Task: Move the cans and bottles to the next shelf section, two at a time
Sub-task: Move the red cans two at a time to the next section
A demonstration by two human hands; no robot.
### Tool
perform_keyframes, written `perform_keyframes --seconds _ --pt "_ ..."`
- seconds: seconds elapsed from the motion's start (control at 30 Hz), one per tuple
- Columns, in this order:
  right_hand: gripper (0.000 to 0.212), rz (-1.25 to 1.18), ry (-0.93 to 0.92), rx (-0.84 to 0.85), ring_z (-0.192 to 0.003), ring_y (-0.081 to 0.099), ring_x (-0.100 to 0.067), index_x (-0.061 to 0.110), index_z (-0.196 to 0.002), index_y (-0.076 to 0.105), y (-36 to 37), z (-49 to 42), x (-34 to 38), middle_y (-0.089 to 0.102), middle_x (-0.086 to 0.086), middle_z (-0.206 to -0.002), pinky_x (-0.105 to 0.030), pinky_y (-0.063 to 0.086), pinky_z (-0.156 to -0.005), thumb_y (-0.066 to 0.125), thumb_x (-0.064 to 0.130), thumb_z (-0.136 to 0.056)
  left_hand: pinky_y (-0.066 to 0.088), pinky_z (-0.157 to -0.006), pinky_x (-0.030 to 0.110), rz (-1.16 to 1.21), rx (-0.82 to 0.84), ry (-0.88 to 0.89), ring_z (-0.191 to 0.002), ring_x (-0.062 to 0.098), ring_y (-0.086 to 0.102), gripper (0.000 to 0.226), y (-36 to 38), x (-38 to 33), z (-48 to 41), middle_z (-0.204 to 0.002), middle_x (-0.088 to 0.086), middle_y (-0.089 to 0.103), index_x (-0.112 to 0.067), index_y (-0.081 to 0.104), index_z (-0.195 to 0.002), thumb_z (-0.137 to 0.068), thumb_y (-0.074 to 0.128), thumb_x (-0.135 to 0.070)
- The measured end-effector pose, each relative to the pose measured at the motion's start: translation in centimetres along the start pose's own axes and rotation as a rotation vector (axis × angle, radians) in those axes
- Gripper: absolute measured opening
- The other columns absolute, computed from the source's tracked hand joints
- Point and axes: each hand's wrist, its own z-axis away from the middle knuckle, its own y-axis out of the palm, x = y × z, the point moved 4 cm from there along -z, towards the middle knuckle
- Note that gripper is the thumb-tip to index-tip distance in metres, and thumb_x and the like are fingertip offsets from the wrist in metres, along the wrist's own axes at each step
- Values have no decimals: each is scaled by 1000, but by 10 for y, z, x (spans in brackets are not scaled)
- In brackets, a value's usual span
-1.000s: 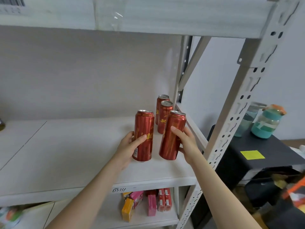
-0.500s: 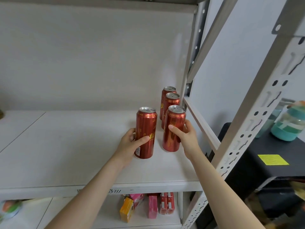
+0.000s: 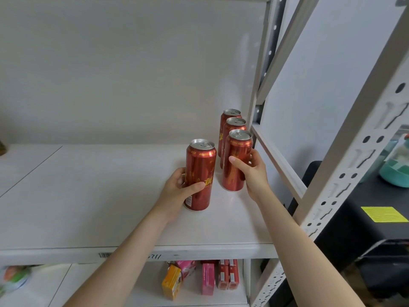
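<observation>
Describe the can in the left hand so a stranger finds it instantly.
On the white shelf, near its right post, four red cans stand: three in a row running back, one alone to their left. That lone can, nearest the front edge and gripped by the left hand, is the one.

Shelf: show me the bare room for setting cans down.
Bare shelf runs left from the can in the left hand to the seam, back to the wall. Crowded: right end, three cans in a row by the post, right hand gripping the front one.
</observation>
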Motion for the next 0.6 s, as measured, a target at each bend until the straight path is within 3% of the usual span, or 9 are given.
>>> perform_keyframes --seconds 0.4,0.5,0.6 --pt "66 30 -13 -13 -119 58 -22 26 -137 48 2 -8 -3 59 1 -131 -48 49 -102 80 36 -80 53 -93 36 -5 26 3 -109 20 67 79 -6 5 3 -114 3 72 -12 55 -125 -55 86 -29" --pt "70 20 -3 -39 -120 57 -22 25 -140 45 2 -2 -2 57 0 -133 -42 51 -98 80 37 -80 52 -91 33 -17 41 -2 -111 20 66 84 -6 4 7 -118 5 70 -12 52 -128 -53 86 -28" --pt "72 -34 -16 -132 -116 57 -14 25 -141 43 -4 14 -2 55 1 -130 -24 48 -82 80 37 -80 53 -95 36 -42 72 -12 -113 22 65 86 -9 1 11 -123 7 68 -13 51 -131 -53 86 -28"
